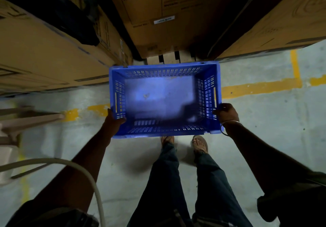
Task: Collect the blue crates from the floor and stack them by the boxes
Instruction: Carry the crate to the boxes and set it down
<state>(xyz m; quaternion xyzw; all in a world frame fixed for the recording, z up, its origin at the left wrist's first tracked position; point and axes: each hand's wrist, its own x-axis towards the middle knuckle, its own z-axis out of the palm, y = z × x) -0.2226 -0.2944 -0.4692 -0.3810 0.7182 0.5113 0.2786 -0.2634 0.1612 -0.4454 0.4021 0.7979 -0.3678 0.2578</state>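
Fingers of the left hand (114, 119) curl over the left rim of the blue crate (164, 99), thumb inside the slotted wall; fingers of the right hand (226, 113) wrap round the right rim beside the handle slot, a thin bangle (229, 126) on that wrist. Both hands grip the crate, which sits level in the middle of the frame, held above the grey floor (264, 120) with its far edge close to the cardboard boxes. Its inside holds nothing I can make out, though blur softens it. On the tall centre box (158, 14) at the top of the frame, print reads "Customer Care Executive Details:" and partly "of Manufact"; a small white label lower down is too blurred to read. Yellow painted lines (255, 87) cross the floor at the right. 2 sandalled feet (199, 143) show below the crate.
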